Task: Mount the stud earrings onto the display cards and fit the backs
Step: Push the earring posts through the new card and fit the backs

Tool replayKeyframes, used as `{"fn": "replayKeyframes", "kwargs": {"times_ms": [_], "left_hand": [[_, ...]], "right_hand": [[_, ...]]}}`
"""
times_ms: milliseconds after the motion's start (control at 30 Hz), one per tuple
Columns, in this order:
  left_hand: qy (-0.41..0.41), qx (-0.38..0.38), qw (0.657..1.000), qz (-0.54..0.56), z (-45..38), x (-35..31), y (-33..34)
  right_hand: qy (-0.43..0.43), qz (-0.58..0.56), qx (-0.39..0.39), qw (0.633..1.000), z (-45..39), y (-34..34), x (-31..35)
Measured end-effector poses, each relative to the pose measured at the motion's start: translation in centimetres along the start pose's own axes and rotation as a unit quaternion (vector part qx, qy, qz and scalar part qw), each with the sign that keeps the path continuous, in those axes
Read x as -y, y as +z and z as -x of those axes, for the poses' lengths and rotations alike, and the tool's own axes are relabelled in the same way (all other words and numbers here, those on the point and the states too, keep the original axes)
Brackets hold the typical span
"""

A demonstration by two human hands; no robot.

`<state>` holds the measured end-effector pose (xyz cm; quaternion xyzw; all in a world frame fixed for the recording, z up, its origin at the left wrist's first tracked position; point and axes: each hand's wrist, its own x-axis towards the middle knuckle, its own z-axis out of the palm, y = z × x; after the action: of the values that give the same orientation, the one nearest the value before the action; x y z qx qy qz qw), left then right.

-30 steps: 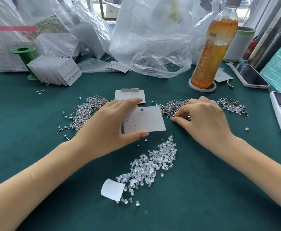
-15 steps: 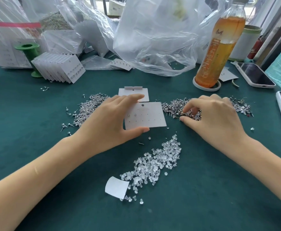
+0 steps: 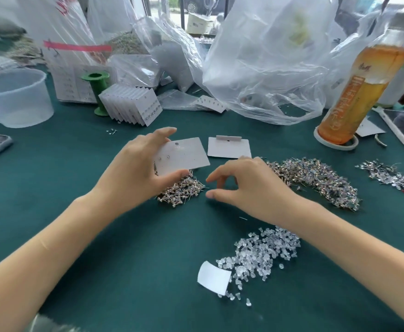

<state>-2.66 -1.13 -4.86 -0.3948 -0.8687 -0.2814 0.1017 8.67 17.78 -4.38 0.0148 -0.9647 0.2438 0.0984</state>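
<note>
Green cloth covers the table (image 3: 52,188), and everything sits around the white card (image 3: 181,156) that the left hand (image 3: 138,173) holds tilted above it, thumb under the near edge and fingers curled over the far edge. Two small studs show near the card's left side, below its punched hole. Under the card lies a heap of stud earrings (image 3: 181,190), partly hidden by that hand. Just right of the card, the right hand (image 3: 246,188) hovers with thumb and forefinger curved toward each other but apart; whether a stud sits between them cannot be told. Beyond the card's right corner a second card (image 3: 228,147) lies flat. Further right of the card spreads a larger heap of studs (image 3: 316,180). Well nearer the person than the card lies a scatter of clear backs (image 3: 263,255) beside a curled paper slip (image 3: 213,277). Behind the card stands a fanned stack of filled cards (image 3: 134,104) and, far right, an orange bottle (image 3: 361,92).
</note>
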Motion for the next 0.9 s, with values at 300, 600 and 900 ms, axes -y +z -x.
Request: {"fn": "replayKeyframes", "kwargs": {"times_ms": [300,600,900], "left_hand": [[0.002,-0.038,0.999,-0.005,0.1,0.6,-0.3],[0.017,-0.029,0.999,-0.017,0.4,0.2,0.1],[0.042,-0.008,0.999,0.007,0.8,-0.8,0.2]], "right_hand": [[-0.033,0.025,-0.024,0.999,-1.7,2.0,1.7],[-0.027,0.015,-0.052,0.998,-1.1,1.1,1.1],[-0.018,-0.224,-0.039,0.974,-1.8,-1.0,0.8]]}}
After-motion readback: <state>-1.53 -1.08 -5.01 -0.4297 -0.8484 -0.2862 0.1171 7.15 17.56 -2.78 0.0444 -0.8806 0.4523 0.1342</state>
